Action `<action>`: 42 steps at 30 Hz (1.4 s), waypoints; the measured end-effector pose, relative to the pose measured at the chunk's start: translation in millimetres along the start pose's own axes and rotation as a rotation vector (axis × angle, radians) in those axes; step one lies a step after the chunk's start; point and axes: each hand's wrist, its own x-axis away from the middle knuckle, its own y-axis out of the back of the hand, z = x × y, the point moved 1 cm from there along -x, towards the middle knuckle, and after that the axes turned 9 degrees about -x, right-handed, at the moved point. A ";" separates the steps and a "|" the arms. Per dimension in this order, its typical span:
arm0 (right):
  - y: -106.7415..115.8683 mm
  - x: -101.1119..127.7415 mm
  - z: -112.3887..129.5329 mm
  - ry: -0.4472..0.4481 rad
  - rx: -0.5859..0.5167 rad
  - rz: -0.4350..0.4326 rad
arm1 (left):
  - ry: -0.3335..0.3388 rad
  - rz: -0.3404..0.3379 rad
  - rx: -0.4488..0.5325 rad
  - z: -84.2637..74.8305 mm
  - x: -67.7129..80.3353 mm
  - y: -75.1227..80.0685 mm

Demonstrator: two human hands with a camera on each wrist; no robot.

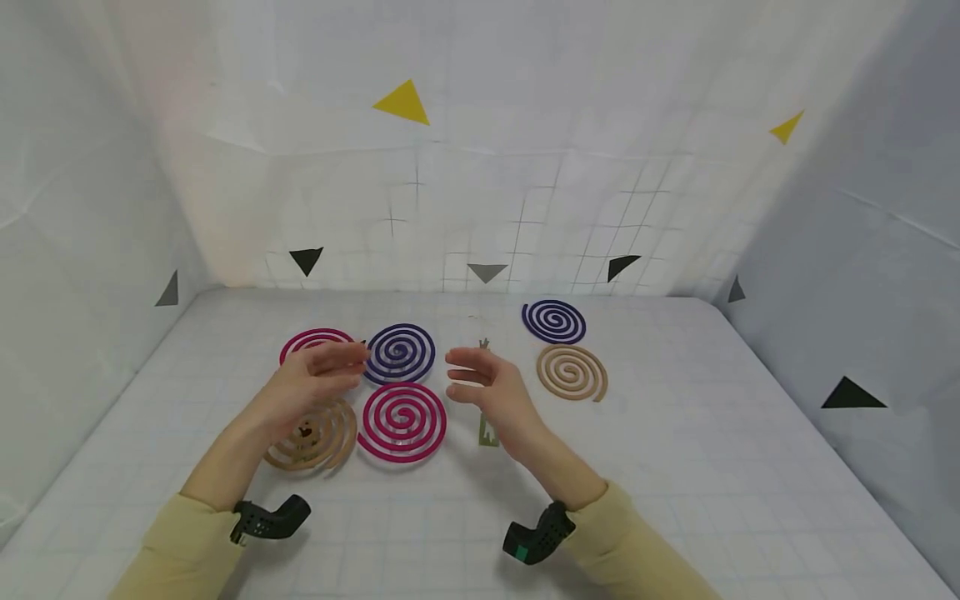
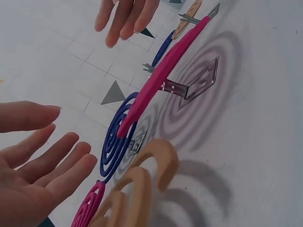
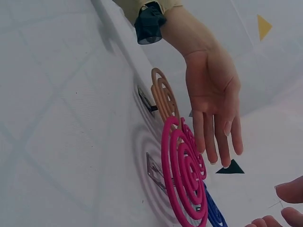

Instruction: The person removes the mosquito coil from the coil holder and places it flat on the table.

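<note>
A: Over the near magenta coil on the table, both hands hover, palms turned toward each other. Left hand sits above the tan coil, just left of that magenta one. Right hand hangs just right of it, above a small metal stand lying flat.

B: Grip state?

A: Released on both. Fingers straight to relaxed, nothing between them. The left wrist view shows the left fingers spread and bare; the right wrist view shows the same palm open, with only the right fingertips at the frame edge.

B: Other coils?

A: Purple coil directly behind the magenta one. A second magenta coil left of that, partly hidden by the left hand. A purple and tan pair sits well right of the landmark. The wrist views show the near magenta coil raised on its own stand, clear of the surface.

B: Advice for picking it up?

A: My judgement: these spirals look brittle. Come in low from both sides, take the outer ring with fingertip pads and lift straight up off the stand. Don't squeeze across the windings or twist. Keep the left wrist high, so it clears the tan coil beneath.
</note>
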 end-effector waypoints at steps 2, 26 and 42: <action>-0.4 -0.1 -2.1 -0.006 0.000 0.001 | -0.002 0.013 -0.019 2.0 0.1 0.1; -10.7 0.0 -33.4 -0.148 0.150 -0.012 | 0.081 0.094 -0.082 12.4 -4.1 -13.6; -8.0 0.0 -40.8 -0.162 0.183 0.058 | 0.047 0.108 -0.143 9.2 -1.7 -18.3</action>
